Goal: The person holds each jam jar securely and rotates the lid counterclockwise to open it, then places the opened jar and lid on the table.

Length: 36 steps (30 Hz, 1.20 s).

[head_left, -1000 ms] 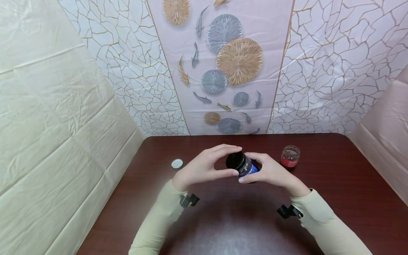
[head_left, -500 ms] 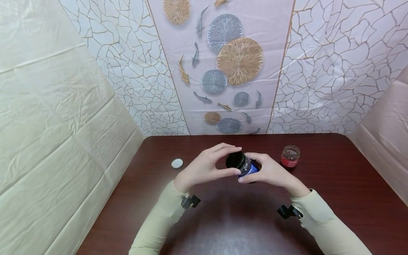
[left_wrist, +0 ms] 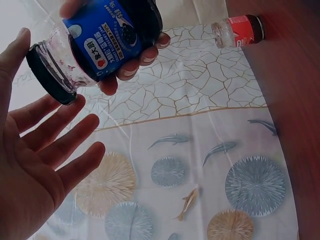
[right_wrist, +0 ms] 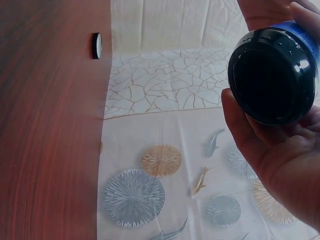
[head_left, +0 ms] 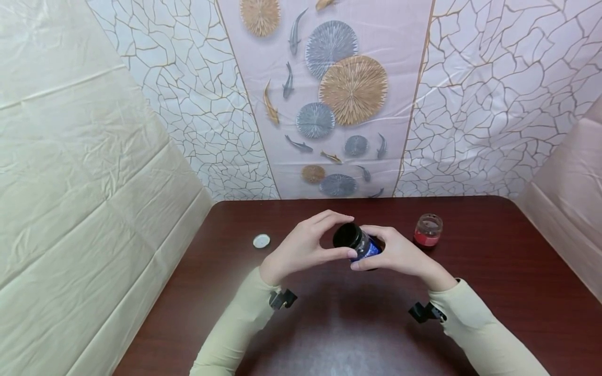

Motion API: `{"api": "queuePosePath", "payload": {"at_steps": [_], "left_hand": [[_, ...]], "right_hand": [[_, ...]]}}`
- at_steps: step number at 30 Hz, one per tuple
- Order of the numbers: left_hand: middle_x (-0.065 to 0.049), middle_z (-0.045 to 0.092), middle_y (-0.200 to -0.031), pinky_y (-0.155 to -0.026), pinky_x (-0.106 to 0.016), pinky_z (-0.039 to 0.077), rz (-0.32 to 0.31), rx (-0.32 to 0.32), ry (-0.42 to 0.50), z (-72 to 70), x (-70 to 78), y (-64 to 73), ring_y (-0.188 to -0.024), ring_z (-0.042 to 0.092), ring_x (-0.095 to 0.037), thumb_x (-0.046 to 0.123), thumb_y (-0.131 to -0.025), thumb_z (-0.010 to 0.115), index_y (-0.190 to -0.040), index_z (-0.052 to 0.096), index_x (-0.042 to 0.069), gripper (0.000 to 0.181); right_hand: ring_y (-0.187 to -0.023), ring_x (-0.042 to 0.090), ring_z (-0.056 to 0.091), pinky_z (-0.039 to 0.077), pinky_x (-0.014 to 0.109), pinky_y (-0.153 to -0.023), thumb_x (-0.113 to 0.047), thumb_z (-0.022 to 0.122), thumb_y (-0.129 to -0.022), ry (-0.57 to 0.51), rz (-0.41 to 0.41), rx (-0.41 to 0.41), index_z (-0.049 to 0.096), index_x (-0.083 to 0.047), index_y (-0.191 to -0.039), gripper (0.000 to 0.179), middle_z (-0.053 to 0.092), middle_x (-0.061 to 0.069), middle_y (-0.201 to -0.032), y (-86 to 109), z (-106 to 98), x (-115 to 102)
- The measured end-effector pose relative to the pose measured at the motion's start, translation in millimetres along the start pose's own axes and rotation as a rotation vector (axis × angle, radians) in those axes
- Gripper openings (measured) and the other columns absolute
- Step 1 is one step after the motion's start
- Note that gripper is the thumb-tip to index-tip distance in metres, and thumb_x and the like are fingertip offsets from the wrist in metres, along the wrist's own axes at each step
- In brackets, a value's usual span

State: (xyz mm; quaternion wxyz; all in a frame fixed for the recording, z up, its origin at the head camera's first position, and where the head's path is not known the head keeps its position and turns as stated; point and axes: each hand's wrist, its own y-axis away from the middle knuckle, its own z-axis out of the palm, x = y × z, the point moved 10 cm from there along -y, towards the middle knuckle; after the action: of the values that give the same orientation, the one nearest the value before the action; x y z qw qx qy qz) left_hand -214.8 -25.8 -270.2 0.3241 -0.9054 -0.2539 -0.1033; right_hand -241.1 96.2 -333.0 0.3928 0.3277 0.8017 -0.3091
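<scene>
A glass jam jar with a blue label is held up, tilted, in front of me. My right hand grips its body, fingers wrapped around the label in the left wrist view. Its black lid points to the left, toward my left hand. Thumb and fingertips of that hand sit at opposite edges of the lid, the other fingers spread out. Dark contents fill the jar's bottom end, seen in the right wrist view; the glass near the lid is smeared.
A second glass jar with a red label stands uncapped at the back right of the dark wooden table. A white-faced lid lies at the back left. Patterned cloth hangs behind the table.
My left hand has shifted slightly right, its thumb sliding along the lid's edge and its fingertips pulling back a little. The right hand and the jar stay almost in place.
</scene>
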Motion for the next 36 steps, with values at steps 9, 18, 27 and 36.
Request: {"api": "queuePosePath", "payload": {"at_steps": [9,18,27,36], "left_hand": [[-0.002,0.052,-0.146,-0.11,-0.024,0.038,0.128,-0.112,0.082,2.3,13.1,-0.1,-0.135,0.046,-0.009,0.028,-0.09,0.079,-0.146,0.052,0.009,0.065],[-0.006,0.048,-0.151,-0.112,-0.027,0.037,0.182,-0.156,0.113,0.1,19.2,2.6,-0.139,0.043,-0.012,0.02,-0.094,0.074,-0.144,0.053,0.007,0.056],[-0.004,0.052,-0.147,-0.11,-0.024,0.038,0.133,-0.139,0.075,0.4,13.6,2.3,-0.136,0.046,-0.009,0.025,-0.092,0.077,-0.142,0.056,0.009,0.057],[0.001,0.057,-0.14,-0.106,-0.021,0.041,0.093,-0.112,0.063,1.1,9.7,1.8,-0.129,0.051,-0.006,0.028,-0.091,0.078,-0.14,0.058,0.009,0.057]], "right_hand": [[-0.097,0.024,0.063,0.057,0.033,-0.08,-0.031,0.087,-0.079,0.022,0.001,0.0,0.064,-0.023,-0.128,0.055,0.067,-0.002,-0.114,-0.7,0,-2],[-0.1,0.023,0.063,0.056,0.033,-0.082,-0.031,0.086,-0.08,0.017,0.006,-0.012,0.062,-0.023,-0.132,0.058,0.067,-0.002,-0.116,-0.1,2,0],[-0.098,0.023,0.063,0.056,0.033,-0.081,-0.032,0.087,-0.08,0.031,0.004,-0.004,0.064,-0.023,-0.128,0.054,0.068,-0.003,-0.113,-0.1,2,2],[-0.096,0.023,0.063,0.056,0.033,-0.078,-0.031,0.087,-0.08,0.024,0.013,-0.006,0.064,-0.023,-0.126,0.052,0.068,-0.002,-0.111,0.6,3,3]]}}
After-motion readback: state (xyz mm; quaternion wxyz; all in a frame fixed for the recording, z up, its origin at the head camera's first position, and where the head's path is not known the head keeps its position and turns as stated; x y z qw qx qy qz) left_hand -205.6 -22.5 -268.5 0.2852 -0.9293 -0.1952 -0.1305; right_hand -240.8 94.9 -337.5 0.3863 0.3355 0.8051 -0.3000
